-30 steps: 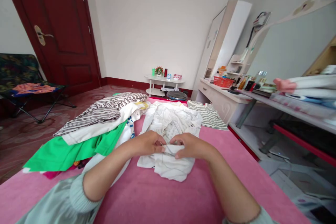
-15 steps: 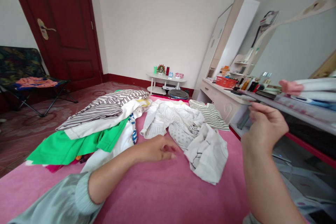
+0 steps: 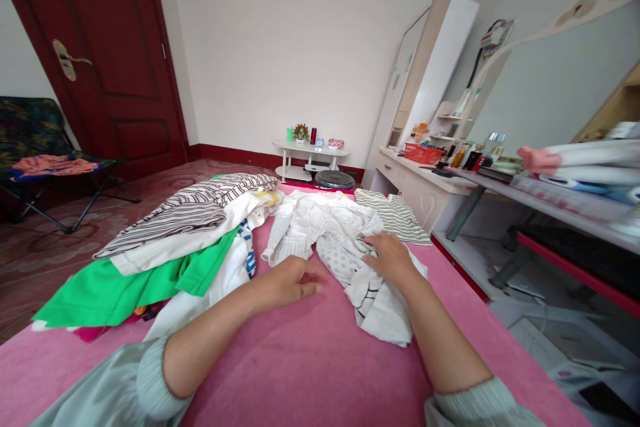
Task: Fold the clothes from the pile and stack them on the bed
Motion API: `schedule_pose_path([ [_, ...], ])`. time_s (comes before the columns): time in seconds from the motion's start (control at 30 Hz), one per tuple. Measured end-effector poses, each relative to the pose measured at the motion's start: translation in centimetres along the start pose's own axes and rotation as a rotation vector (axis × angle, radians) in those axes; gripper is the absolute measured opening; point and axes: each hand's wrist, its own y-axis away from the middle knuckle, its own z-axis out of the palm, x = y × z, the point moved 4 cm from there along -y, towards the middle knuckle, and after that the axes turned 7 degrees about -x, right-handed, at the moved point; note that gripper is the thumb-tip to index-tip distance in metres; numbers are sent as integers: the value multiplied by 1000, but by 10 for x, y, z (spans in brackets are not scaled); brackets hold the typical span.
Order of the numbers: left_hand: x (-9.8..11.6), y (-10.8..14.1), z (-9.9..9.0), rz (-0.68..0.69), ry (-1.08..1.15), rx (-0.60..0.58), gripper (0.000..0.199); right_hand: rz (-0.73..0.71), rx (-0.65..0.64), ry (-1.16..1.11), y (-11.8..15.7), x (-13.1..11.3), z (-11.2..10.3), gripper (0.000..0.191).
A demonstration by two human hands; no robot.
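Observation:
My left hand (image 3: 295, 283) hovers above the pink bedcover (image 3: 300, 373), its fingers loosely bent and apart with nothing between them. To its right, my right hand (image 3: 393, 259) reaches onto a crumpled white garment with dark line marks (image 3: 383, 310). Its thumb and forefinger touch the cloth with a gap between them. A grey-white polka-dot cloth (image 3: 335, 253) lies against that garment, partly under it. Behind both spreads a white knitted top (image 3: 295, 227). A striped cloth (image 3: 393, 213) lies flat at the far right of the bed.
On the left is a heap with a brown-striped garment (image 3: 195, 210) and a green garment (image 3: 135, 287). A folding chair (image 3: 55, 170) stands beyond it. Along the right side are a white dressing table (image 3: 415, 180) and a grey shelf (image 3: 565, 207). A low white stand (image 3: 310, 148) stands against the wall.
My right hand has swung from the far right, over the shelf side, leftward and down onto the white garment. My left hand stays nearly in place. The view has shifted slightly.

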Motion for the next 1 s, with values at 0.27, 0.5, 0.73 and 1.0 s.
schedule_pose_path([
  [0.27,-25,-4,-4,-178,270,234,64,-55,228,61,3,-16,-3,14],
  [0.5,-36,-4,-12,-383,895,419,99,9,436,-168,21,-36,-54,19],
  [0.73,-39,-25,-27,-359,1269,552,55,-117,196,-467,29,-59,-68,12],
  [1.0,-20,-50,-124,-39,961,957,54,-674,-278,-1243,65,-143,-51,70],
])
